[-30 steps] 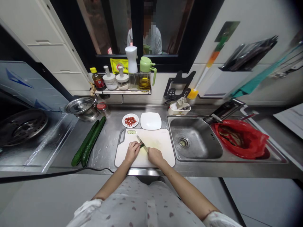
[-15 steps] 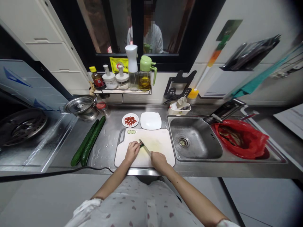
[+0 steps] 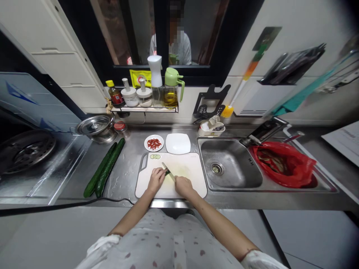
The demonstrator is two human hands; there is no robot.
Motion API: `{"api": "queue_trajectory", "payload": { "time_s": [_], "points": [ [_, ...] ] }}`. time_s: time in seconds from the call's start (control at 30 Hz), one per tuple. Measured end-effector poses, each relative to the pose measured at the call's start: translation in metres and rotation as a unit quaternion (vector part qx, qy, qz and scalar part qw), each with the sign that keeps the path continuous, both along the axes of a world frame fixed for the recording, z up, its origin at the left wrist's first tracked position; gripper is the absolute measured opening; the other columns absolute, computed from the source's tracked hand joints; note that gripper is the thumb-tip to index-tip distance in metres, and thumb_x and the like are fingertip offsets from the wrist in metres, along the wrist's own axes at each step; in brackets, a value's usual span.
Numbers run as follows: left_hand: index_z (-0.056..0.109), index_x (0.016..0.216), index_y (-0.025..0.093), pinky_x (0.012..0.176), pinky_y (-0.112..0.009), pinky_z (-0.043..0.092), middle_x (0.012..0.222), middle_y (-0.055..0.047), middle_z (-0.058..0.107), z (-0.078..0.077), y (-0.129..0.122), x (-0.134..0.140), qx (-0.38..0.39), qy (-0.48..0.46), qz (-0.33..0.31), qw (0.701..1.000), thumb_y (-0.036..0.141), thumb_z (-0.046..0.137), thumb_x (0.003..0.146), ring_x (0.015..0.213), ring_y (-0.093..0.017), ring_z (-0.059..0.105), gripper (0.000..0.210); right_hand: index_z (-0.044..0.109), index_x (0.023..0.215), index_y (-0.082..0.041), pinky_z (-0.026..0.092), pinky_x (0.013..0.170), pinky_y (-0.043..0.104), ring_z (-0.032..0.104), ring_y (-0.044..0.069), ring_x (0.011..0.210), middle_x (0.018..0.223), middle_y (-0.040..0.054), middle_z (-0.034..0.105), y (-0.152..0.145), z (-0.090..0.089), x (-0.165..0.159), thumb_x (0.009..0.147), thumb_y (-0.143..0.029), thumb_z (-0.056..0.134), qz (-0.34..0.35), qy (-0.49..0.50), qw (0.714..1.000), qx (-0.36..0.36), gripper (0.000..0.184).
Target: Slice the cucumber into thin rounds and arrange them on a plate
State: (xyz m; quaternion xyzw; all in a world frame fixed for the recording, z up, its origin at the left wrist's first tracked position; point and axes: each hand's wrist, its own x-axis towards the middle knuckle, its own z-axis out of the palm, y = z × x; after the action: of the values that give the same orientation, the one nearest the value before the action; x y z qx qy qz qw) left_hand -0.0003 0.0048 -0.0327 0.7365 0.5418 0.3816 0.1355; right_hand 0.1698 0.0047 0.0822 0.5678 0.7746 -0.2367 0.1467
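Observation:
On the white cutting board (image 3: 187,186), my left hand (image 3: 156,179) is closed over a small piece of cucumber (image 3: 167,172), mostly hidden by the fingers. My right hand (image 3: 183,186) grips a knife (image 3: 168,172) by its handle, the blade lying slantwise against the cucumber piece. A few thin cucumber slices (image 3: 155,157) overlap at the board's upper left. Behind the board stand a small plate of chopped red pieces (image 3: 154,144) and a bare white square plate (image 3: 178,143). Two whole cucumbers (image 3: 105,168) lie on the counter to the left.
To the right is a steel sink (image 3: 232,164) with a red plastic bag (image 3: 283,164) beside it under the tap. A lidded steel pot (image 3: 97,129) and a red-lidded jar (image 3: 121,128) stand back left. Seasoning bottles line a wall shelf (image 3: 146,109). A black cord (image 3: 92,201) crosses the front edge.
My right hand has shifted a little left and up with the knife, its tip now further up and left. My left hand stays on the cucumber piece.

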Motion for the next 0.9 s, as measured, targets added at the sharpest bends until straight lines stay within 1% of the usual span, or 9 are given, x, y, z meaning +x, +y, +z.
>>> {"api": "queue_trajectory", "payload": {
  "time_s": [0.27,0.5,0.67,0.9],
  "points": [
    [0.063,0.108,0.022,0.083,-0.034,0.046,0.098,-0.006,0.059,0.001,0.000,0.000,0.002,-0.002,-0.001,1.000,0.022,0.044,0.091,0.094,-0.018,0.051,0.025,0.058,0.107,-0.014,0.044,0.076,0.030,0.063,0.023,0.096,0.098,0.0153,0.067,-0.014,-0.005,0.015,0.085,-0.014,0.040,0.001,-0.011,1.000,-0.002,0.029],
    [0.063,0.108,0.023,0.082,-0.035,0.046,0.098,-0.006,0.059,-0.002,0.000,0.000,0.009,-0.001,0.003,1.000,0.022,0.044,0.091,0.094,-0.018,0.051,0.026,0.059,0.106,-0.014,0.043,0.078,0.030,0.063,0.022,0.098,0.098,0.0147,0.068,-0.007,-0.006,0.007,0.083,-0.010,0.040,0.004,-0.006,1.000,0.006,0.030],
    [0.063,0.109,0.023,0.083,-0.035,0.046,0.098,-0.006,0.059,-0.001,0.000,0.000,0.009,-0.001,0.000,1.000,0.022,0.044,0.091,0.094,-0.018,0.051,0.026,0.059,0.107,-0.014,0.043,0.078,0.030,0.062,0.023,0.098,0.098,0.0147,0.068,-0.001,-0.005,0.001,0.083,-0.010,0.039,0.003,-0.009,1.000,-0.002,0.031],
    [0.063,0.108,0.023,0.082,-0.035,0.046,0.098,-0.006,0.059,0.001,-0.001,0.001,0.005,-0.006,-0.001,1.000,0.022,0.044,0.091,0.094,-0.018,0.052,0.025,0.059,0.107,-0.014,0.044,0.077,0.030,0.062,0.023,0.098,0.098,0.0145,0.068,-0.003,-0.006,0.004,0.085,-0.014,0.038,0.003,-0.003,1.000,0.008,0.030]
  ]
}}
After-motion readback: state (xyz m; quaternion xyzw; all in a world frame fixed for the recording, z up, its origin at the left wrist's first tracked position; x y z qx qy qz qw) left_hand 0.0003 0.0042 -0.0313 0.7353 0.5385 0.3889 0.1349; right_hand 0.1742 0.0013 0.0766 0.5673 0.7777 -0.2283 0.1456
